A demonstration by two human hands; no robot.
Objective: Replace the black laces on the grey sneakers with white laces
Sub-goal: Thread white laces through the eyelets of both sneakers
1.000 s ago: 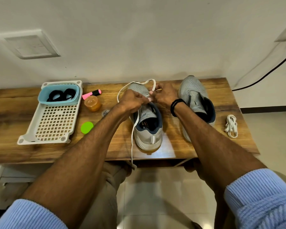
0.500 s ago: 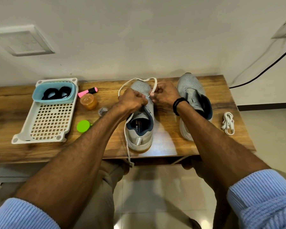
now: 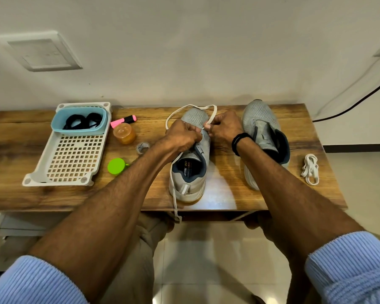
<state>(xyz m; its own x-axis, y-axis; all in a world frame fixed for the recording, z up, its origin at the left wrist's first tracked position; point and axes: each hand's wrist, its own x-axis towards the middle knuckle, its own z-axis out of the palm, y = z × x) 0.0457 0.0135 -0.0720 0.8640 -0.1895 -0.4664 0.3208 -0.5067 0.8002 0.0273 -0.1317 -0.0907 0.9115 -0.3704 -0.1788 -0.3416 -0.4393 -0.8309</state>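
Two grey sneakers stand on the wooden table (image 3: 228,194). Over the eyelets of the middle sneaker (image 3: 190,172) my left hand (image 3: 181,137) grips the shoe's upper, fingers curled. My right hand (image 3: 225,127) pinches a white lace (image 3: 190,106) close to the eyelets; the lace loops over the toe, and its other end trails down the shoe's left side and hangs off the table's front edge. The second sneaker (image 3: 266,137) leans at the right, unlaced. A bundled white lace (image 3: 310,168) lies at the far right. Black laces (image 3: 82,121) sit coiled in a blue tub (image 3: 79,130).
A white perforated tray (image 3: 72,159) holds the blue tub at the left. Beside it lie a pink highlighter (image 3: 123,121), an orange jar (image 3: 124,133), a small clear roll (image 3: 142,147) and a green lid (image 3: 116,166). A black cable (image 3: 355,102) runs down the wall at right.
The middle sneaker's heel has swung left, so its toe points further right. Both hands stay at its eyelets with the white lace, and the loop over the toe has shifted slightly.
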